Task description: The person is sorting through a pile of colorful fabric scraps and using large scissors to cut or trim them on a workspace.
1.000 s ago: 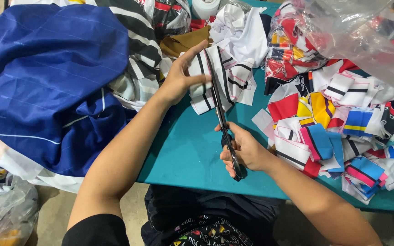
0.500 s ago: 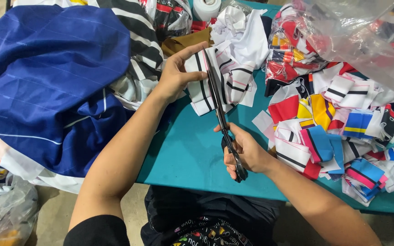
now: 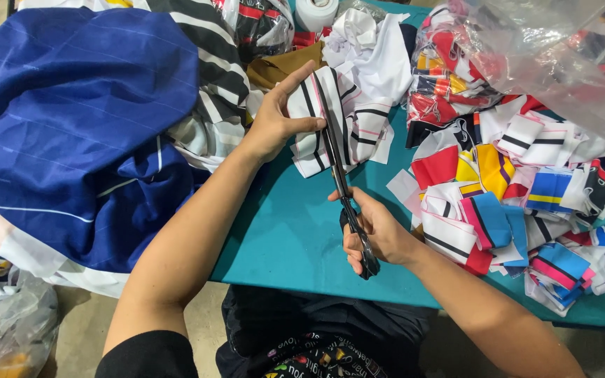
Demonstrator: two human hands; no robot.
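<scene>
Blue fabric bundle [image 3: 71,126] heaped at far left, overhanging the teal worktop [image 3: 281,238]. Left hand [image 3: 278,119] pinches the edge of a white striped cloth piece [image 3: 344,126] lying mid-worktop. Right hand [image 3: 376,234] closed around the handles of black scissors [image 3: 344,189], blades running into the cloth. Pile of coloured cut pieces [image 3: 526,203] at right, under a clear plastic bag [image 3: 554,56]

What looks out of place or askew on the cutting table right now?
Nothing looks damaged or spilled. The left hand pins the striped white fabric piece while the right hand runs black scissors through it. Only the blue garment stands out, drooping over the teal table edge on the left.
</scene>
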